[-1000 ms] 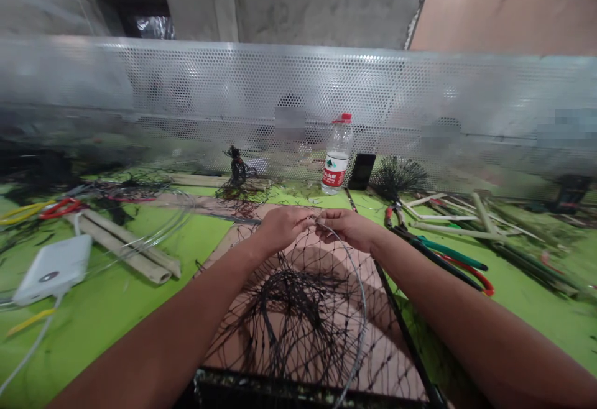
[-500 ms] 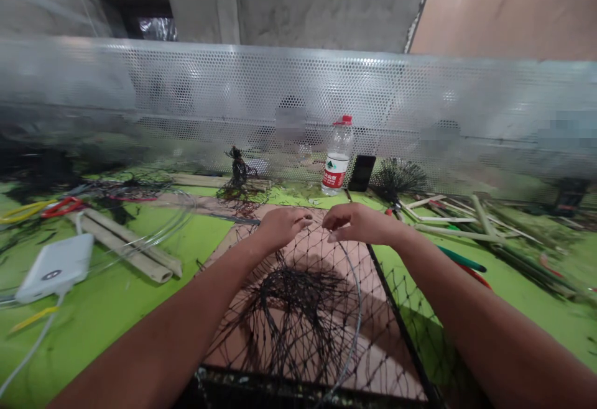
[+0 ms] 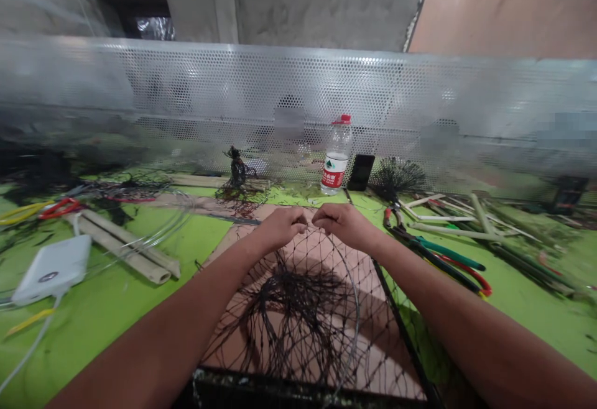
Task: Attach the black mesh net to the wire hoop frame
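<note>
The left hand (image 3: pixel 282 227) and right hand (image 3: pixel 342 224) sit close together, just apart, at the far end of a black mesh net (image 3: pixel 289 322). Both are curled with the fingers turned inward over the top of the mesh. The grip looks narrow, but I cannot tell whether either hand is pinching a strand.

The net lies spread on a tan board (image 3: pixel 247 241) on a green bench (image 3: pixel 93 328), its long axis running from the hands back toward the person. A dense tangle of strands bunches at its middle. A thin wire hoop (image 3: pixel 355 316) curves down through the mesh from just below the right hand, and a black bar (image 3: pixel 401 328) runs diagonally along the net's right side.

To the right, near the right hand, lie pliers (image 3: pixel 448 266) with green and red handles. On the left are bamboo strips (image 3: pixel 124 253) and a white power bank (image 3: pixel 51 270). At the back, a plastic water bottle (image 3: pixel 336 155) with a red cap stands upright just beside a black phone (image 3: pixel 360 173), in front of a perforated metal sheet (image 3: pixel 298 86).
</note>
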A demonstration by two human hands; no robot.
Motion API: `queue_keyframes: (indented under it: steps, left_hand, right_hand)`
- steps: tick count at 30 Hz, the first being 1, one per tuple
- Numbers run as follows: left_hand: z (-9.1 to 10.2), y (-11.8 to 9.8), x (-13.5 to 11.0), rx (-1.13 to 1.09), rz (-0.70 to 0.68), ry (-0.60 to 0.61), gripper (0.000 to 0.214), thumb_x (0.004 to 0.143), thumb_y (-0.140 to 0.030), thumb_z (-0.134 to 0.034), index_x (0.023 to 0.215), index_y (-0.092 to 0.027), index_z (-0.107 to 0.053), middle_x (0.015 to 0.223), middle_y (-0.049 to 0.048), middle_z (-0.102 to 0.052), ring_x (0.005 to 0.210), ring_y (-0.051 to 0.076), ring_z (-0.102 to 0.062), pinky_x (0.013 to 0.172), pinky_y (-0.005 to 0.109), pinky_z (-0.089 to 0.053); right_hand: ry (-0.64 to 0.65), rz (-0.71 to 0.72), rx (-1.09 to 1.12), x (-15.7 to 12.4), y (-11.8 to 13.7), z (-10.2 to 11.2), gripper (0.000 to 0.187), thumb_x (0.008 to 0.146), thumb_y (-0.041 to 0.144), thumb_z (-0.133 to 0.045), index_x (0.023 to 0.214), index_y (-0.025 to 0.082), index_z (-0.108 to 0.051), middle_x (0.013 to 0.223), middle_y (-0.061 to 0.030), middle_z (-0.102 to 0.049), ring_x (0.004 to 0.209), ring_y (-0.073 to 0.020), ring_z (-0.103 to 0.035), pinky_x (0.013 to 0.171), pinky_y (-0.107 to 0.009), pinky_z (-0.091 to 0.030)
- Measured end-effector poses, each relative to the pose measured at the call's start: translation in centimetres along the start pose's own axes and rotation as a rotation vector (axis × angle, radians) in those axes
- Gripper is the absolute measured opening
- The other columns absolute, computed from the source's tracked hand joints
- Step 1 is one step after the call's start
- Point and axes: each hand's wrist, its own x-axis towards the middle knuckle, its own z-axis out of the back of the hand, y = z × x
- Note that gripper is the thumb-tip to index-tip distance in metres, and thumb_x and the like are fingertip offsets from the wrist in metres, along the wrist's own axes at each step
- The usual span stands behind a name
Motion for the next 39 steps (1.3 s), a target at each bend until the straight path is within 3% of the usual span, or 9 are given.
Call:
queue_keyframes:
  steps: [4,8,12,20,26,31,39]
  left_hand:
    - [-0.1,0.1,0.1,0.059,0.010,-0.042,0.014,0.076,-0.023,-0.050,0.079,-0.018,-0.063,0.077,0.0015,-0.065,0.076,0.015,-0.056,0.070,0.023,-0.041]
    - [-0.3,0.0,0.0,0.035,0.028,-0.008,0.016,0.077,-0.025,-0.049,0.080,-0.019,-0.063,0.077,0.0007,-0.066,0.077,0.014,-0.056,0.071,0.021,-0.042]
    - [-0.5,-0.1,-0.1,0.027,0.065,0.016,0.016,0.077,-0.026,-0.049,0.080,-0.020,-0.063,0.076,-0.0004,-0.065,0.076,0.014,-0.057,0.069,0.021,-0.042]
    - [-0.4,0.5,0.3,0.053,0.072,0.027,0.011,0.074,-0.024,-0.053,0.072,-0.019,-0.063,0.074,-0.0003,-0.065,0.073,0.014,-0.056,0.065,0.022,-0.041]
    - [-0.1,0.4,0.4,-0.021,0.053,-0.001,0.021,0.079,-0.026,-0.049,0.093,-0.022,-0.064,0.077,-0.0013,-0.067,0.078,0.014,-0.058,0.070,0.023,-0.040]
    - [0.6,-0.2,0.2,0.020,0.027,0.048,0.018,0.078,-0.026,-0.048,0.072,-0.021,-0.065,0.079,-0.0026,-0.067,0.074,0.013,-0.057,0.064,0.022,-0.036]
    - [0.8,0.4,0.2,-0.045,0.037,0.058,0.021,0.081,-0.031,-0.046,0.083,-0.022,-0.065,0.074,-0.0037,-0.066,0.071,0.012,-0.056,0.062,0.020,-0.035]
  right_hand:
    - [-0.042,-0.074,0.052,0.0,0.5,-1.0,0.010,0.079,0.025,-0.055,0.071,0.020,-0.059,0.066,-0.0009,-0.059,0.063,-0.0124,-0.052,0.058,-0.024,-0.036]
    - [0.084,-0.207,0.462,-0.2,1.8,-2.1,0.015,0.083,0.030,-0.049,0.072,0.019,-0.050,0.061,0.0010,-0.057,0.049,-0.0089,-0.052,0.047,-0.021,-0.039]
    - [0.007,-0.192,0.734,-0.3,3.0,-1.9,0.015,0.082,0.031,-0.050,0.075,0.020,-0.043,0.066,0.0014,-0.058,0.050,-0.0087,-0.055,0.049,-0.023,-0.045]
    - [-0.293,-0.278,0.789,0.2,2.1,0.0,0.021,0.080,0.035,-0.053,0.073,0.022,-0.038,0.059,0.0038,-0.052,0.044,-0.0070,-0.046,0.043,-0.022,-0.040]
    - [-0.291,-0.243,0.819,0.5,0.7,0.4,0.017,0.082,0.032,-0.052,0.075,0.023,-0.040,0.063,0.0034,-0.051,0.045,-0.0076,-0.046,0.045,-0.023,-0.038]
    - [-0.347,-0.253,0.822,0.5,0.6,0.7,0.019,0.081,0.034,-0.052,0.076,0.023,-0.038,0.062,0.0043,-0.050,0.044,-0.0071,-0.044,0.043,-0.022,-0.036]
    - [-0.402,-0.250,0.843,0.5,0.1,0.8,0.019,0.080,0.029,-0.053,0.072,0.022,-0.037,0.055,0.0062,-0.046,0.038,-0.0054,-0.038,0.039,-0.021,-0.028]
